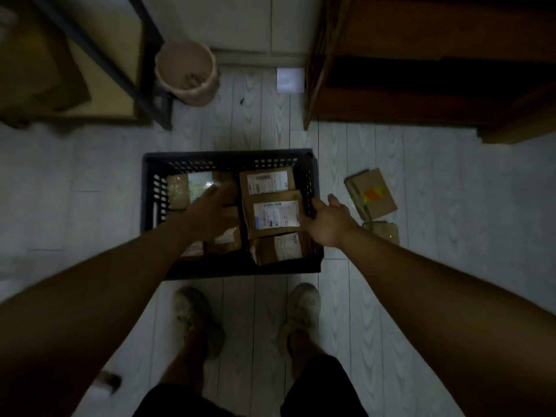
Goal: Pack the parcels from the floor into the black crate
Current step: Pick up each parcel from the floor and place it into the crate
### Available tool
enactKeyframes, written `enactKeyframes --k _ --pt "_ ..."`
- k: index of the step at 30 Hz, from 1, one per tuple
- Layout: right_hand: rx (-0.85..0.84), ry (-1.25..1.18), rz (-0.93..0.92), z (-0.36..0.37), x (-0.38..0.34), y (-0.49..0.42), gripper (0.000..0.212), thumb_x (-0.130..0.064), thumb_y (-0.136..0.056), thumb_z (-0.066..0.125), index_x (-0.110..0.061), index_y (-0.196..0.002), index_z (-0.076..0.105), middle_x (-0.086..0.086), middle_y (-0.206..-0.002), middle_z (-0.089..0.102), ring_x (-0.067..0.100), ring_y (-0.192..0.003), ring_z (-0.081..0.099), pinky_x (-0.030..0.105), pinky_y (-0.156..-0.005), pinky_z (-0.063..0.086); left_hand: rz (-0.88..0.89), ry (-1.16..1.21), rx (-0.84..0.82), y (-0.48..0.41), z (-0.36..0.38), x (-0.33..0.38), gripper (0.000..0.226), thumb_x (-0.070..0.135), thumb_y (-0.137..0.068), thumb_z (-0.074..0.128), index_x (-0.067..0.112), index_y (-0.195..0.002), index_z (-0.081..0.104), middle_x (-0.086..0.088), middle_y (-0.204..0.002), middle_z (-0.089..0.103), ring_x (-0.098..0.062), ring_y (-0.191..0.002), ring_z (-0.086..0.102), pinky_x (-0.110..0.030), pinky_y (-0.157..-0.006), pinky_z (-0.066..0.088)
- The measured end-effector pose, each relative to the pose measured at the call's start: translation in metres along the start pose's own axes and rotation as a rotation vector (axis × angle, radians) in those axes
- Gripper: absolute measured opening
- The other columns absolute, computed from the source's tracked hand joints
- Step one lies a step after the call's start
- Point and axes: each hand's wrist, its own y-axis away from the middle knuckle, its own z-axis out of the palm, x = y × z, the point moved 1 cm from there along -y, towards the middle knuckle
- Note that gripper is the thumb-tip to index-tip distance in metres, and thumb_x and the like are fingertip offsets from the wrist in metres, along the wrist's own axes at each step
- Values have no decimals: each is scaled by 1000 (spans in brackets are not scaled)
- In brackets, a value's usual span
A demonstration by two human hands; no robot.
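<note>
The right hand's (329, 221) fingers (339, 206) are loosely spread and hold nothing. They hover above the right rim of the black crate (228, 156), between the middle labelled parcel (276, 216) inside it and the orange-stickered parcel (372, 194) lying on the floor nearby. The left hand (210, 212) reaches down into the crate's left half, over a taped parcel (188, 188) at the far left. It is blurred and dim, so I cannot tell whether its fingers grip anything. More parcels lie in the crate at the far right (266, 182) and near right (281, 248). A second floor parcel (383, 231) is partly hidden behind the right forearm.
</note>
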Motion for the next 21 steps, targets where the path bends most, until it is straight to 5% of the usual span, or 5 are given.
enactKeyframes --k 8,12,16,21 --pt "93 22 -27 -70 11 187 75 -57 -95 39 -18 -153 11 10 -161 2 29 -146 11 37 -118 18 62 -171 89 190 -52 89 73 35 -97 46 20 -150 -2 -6 -160 -5 -29 -147 -1 -37 -117 9" --pt "177 29 -18 -92 31 252 88 -72 -80 25 -21 -151 22 9 -160 9 30 -144 15 42 -117 22 118 -209 158 238 -63 116 74 40 -92 54 21 -151 13 -9 -159 8 -30 -145 8 -39 -116 14" --pt "366 22 48 -113 56 334 73 -52 -94 42 -21 -153 11 9 -161 5 32 -145 16 41 -115 24 132 -138 173 278 -64 146 88 46 -87 60 27 -152 3 -10 -160 -4 -30 -147 2 -41 -117 13" --pt "524 15 84 -130 106 410 76 -54 -92 47 -24 -153 12 7 -161 7 31 -146 15 44 -116 24 282 -169 211 325 -50 210 86 48 -87 57 29 -151 4 -5 -160 0 -27 -147 4 -42 -118 14"
